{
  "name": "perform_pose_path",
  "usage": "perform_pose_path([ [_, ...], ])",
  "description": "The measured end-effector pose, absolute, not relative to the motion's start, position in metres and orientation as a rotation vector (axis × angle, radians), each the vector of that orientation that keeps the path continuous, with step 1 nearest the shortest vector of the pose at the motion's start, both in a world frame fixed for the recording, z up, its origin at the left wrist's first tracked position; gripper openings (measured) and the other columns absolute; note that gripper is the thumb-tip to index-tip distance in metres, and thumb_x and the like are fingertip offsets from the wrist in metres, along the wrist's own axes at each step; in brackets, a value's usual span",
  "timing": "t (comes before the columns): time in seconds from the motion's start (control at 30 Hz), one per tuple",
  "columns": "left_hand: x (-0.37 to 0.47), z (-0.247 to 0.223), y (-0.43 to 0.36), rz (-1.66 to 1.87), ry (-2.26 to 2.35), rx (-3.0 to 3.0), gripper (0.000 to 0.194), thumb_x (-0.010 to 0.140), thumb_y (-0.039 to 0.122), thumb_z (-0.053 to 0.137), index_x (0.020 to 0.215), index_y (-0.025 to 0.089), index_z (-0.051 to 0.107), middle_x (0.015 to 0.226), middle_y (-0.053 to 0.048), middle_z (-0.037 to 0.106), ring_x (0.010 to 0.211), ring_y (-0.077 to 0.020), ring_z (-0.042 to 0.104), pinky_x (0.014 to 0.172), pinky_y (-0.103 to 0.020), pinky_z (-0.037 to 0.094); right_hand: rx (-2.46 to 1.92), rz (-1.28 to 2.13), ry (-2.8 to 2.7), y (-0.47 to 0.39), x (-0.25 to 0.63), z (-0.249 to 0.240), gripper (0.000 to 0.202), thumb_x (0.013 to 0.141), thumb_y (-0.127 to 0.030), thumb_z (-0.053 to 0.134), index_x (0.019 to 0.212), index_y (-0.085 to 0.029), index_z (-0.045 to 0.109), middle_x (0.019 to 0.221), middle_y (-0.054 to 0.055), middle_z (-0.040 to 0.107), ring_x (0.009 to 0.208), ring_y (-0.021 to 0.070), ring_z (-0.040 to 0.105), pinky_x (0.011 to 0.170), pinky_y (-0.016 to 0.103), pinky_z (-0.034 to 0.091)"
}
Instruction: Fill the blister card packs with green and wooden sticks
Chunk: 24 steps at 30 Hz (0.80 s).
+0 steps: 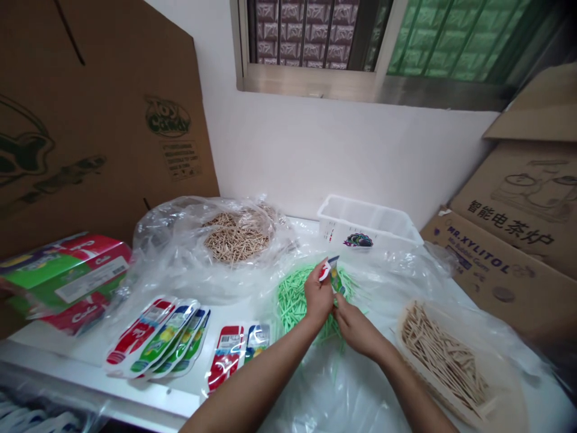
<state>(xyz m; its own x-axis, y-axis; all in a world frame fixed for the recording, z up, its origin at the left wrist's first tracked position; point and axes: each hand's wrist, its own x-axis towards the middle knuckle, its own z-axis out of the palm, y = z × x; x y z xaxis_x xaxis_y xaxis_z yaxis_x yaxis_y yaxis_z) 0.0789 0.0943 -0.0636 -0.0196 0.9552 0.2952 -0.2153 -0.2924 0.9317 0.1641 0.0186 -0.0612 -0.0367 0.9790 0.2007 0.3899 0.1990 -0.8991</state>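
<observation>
— Since both your arms reach out over the white table (180, 392), tell me what you are gripping

— My left hand (318, 297) is closed on a small packet (336, 281). A red-and-white part shows by my fingertips, and a green part faces right

— And the other one?

— My right hand (356, 325) sits lower, just beside it, its fingers drawn narrow near the packet's bottom end. Whether they pinch the packet or something thin, I cannot tell

— Where is that packet, exactly?

— Tilted, over a heap of green sticks (291, 300) that lies on clear plastic (347, 385)

— What else is about you?

— Two flat packs (226, 355) lie side by side to the left of my forearm, and farther left a fanned row of packs (144, 331) overlaps. Behind those, brown sticks (237, 243) are heaped on a clear bag (166, 225). On my right, an oval tray (419, 374) holds pale sticks (444, 349). A white bin (336, 231) stands at the back by the wall, and a red-and-green carton (92, 267) sits at the far left
</observation>
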Motion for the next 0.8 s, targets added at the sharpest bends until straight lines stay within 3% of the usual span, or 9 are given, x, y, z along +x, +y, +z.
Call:
perform_pose_path([
  [0.13, 0.084, -0.064, 0.084, 1.536, 0.941, 0.959, 0.034, 0.079, 0.030, 0.054, 0.109, 0.018, 0.063, 0.093, -0.006, 0.068, 0.074, -0.0158, 0.063, 0.065, -0.025, 0.050, -0.989, 0.964, -0.819, 0.028, 0.152, -0.065, 0.021, 0.081, -0.043, 0.053, 0.075, -0.023, 0.050, 0.067, -0.004, 0.054, 0.065, 0.0143, 0.055, 0.068, 0.030, 0.047],
  [0.23, 0.091, -0.064, 0.076, 1.475, 0.932, 0.748, 0.038, 0.076, 0.039, 0.056, 0.106, 0.017, 0.062, 0.073, -0.001, 0.064, 0.048, -0.0092, 0.053, 0.045, -0.020, 0.044, -0.788, 0.971, -0.478, 0.029, 0.131, -0.065, 0.022, 0.076, -0.042, 0.062, 0.075, -0.022, 0.052, 0.070, -0.004, 0.056, 0.070, 0.0125, 0.056, 0.076, 0.029, 0.048],
  [0.33, 0.094, -0.063, 0.071, 1.475, 0.961, 0.648, 0.037, 0.072, 0.042, 0.059, 0.099, 0.015, 0.063, 0.065, 0.002, 0.059, 0.042, -0.0068, 0.048, 0.039, -0.018, 0.040, -0.772, 0.981, -0.371, 0.023, 0.113, -0.068, 0.020, 0.075, -0.040, 0.064, 0.080, -0.022, 0.056, 0.074, -0.003, 0.060, 0.076, 0.0135, 0.060, 0.080, 0.030, 0.048],
  [0.5, 0.084, -0.064, 0.074, 1.494, 0.971, 0.742, 0.031, 0.072, 0.038, 0.060, 0.093, 0.016, 0.065, 0.073, -0.001, 0.063, 0.056, -0.0114, 0.058, 0.052, -0.021, 0.045, -0.986, 0.943, -0.585, 0.014, 0.120, -0.073, 0.034, 0.079, -0.050, 0.057, 0.096, -0.021, 0.057, 0.090, 0.002, 0.067, 0.094, 0.0195, 0.061, 0.085, 0.033, 0.046],
  [0.6, 0.074, -0.061, 0.077, 1.558, 0.998, 0.927, 0.021, 0.070, 0.030, 0.062, 0.083, 0.015, 0.068, 0.073, -0.002, 0.065, 0.067, -0.0136, 0.060, 0.065, -0.023, 0.046, -1.183, 0.820, -0.818, 0.013, 0.138, -0.071, 0.041, 0.082, -0.052, 0.051, 0.107, -0.020, 0.054, 0.098, 0.006, 0.067, 0.092, 0.0208, 0.062, 0.085, 0.036, 0.046],
  [0.7, 0.067, -0.056, 0.077, 1.545, 0.999, 1.060, 0.015, 0.069, 0.027, 0.062, 0.076, 0.015, 0.069, 0.069, -0.001, 0.066, 0.067, -0.0147, 0.059, 0.066, -0.024, 0.044, -1.356, 0.701, -1.020, 0.014, 0.150, -0.068, 0.038, 0.085, -0.050, 0.045, 0.106, -0.019, 0.052, 0.104, 0.010, 0.065, 0.089, 0.0214, 0.062, 0.088, 0.039, 0.044],
  [0.8, 0.062, -0.054, 0.076, 1.465, 0.960, 1.097, 0.020, 0.068, 0.028, 0.062, 0.082, 0.015, 0.069, 0.076, -0.003, 0.068, 0.071, -0.0159, 0.060, 0.066, -0.024, 0.044, -1.387, 0.674, -1.104, 0.014, 0.155, -0.068, 0.035, 0.087, -0.049, 0.043, 0.104, -0.020, 0.050, 0.106, 0.011, 0.064, 0.090, 0.0222, 0.062, 0.090, 0.041, 0.043],
])
